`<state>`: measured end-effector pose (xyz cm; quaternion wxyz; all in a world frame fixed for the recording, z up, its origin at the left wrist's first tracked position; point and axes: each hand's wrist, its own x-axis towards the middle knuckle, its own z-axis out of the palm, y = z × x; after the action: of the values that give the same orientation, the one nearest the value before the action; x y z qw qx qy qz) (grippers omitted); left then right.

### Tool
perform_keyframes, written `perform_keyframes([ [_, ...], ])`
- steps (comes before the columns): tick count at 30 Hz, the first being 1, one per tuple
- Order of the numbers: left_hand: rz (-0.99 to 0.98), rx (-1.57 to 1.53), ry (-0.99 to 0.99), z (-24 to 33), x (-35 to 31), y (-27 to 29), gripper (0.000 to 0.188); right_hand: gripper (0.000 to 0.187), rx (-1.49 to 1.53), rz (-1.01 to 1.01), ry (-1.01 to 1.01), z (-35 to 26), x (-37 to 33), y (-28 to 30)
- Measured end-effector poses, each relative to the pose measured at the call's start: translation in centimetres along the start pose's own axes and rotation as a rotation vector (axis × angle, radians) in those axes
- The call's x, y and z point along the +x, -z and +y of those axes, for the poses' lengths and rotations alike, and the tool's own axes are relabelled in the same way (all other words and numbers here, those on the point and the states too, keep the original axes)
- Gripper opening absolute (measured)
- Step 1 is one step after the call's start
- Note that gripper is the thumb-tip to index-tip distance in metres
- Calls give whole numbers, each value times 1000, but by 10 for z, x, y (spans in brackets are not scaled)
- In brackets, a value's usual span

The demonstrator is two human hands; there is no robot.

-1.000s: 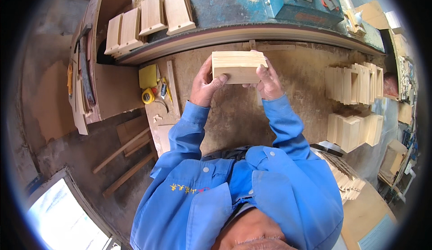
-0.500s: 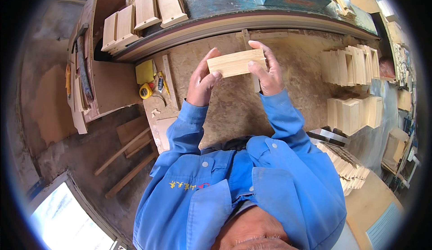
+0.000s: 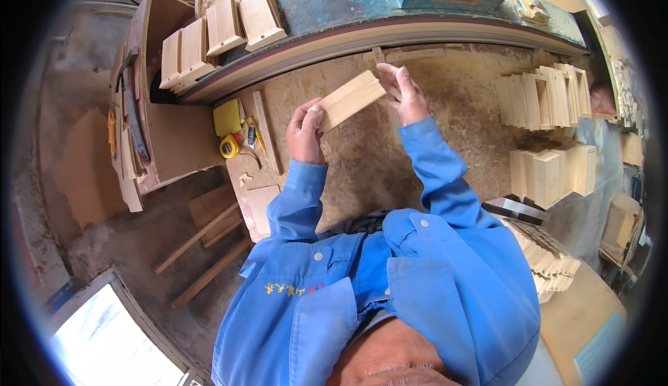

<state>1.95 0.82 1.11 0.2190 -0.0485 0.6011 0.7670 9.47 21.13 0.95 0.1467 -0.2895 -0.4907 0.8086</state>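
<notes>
A small, pale rectangular wooden board (image 3: 350, 101) is held over the workbench (image 3: 362, 170), its right end tilted upward. My left hand (image 3: 305, 132) grips the board's lower left end, thumb on the upper face and fingers behind. Beside the board's right end is my right hand (image 3: 406, 96), its fingers apart and not wrapped round the wood; whether a fingertip touches the edge I cannot tell.
Beyond the bench runs a long machine with a brown belt-like edge (image 3: 306, 55), carrying wooden pieces (image 3: 261, 21). A yellow tape measure (image 3: 229, 147) lies at left, near a hammer (image 3: 132, 118). Stacked wooden pieces (image 3: 543, 97) stand at right.
The board has turned, its right end rising and its left end dropping. My right hand has loosened from its end, fingers spreading; my left hand keeps its grip, slightly lower.
</notes>
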Motion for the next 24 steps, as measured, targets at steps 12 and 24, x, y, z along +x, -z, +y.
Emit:
perform_keyframes([
  [12,12,1009,-603,-77,-13,-13,92,57,-633,-160,12,70,-51,16],
  [24,-199,778,-413,-70,39,-40,85,67,-216,-20,63,76,-13,19],
])
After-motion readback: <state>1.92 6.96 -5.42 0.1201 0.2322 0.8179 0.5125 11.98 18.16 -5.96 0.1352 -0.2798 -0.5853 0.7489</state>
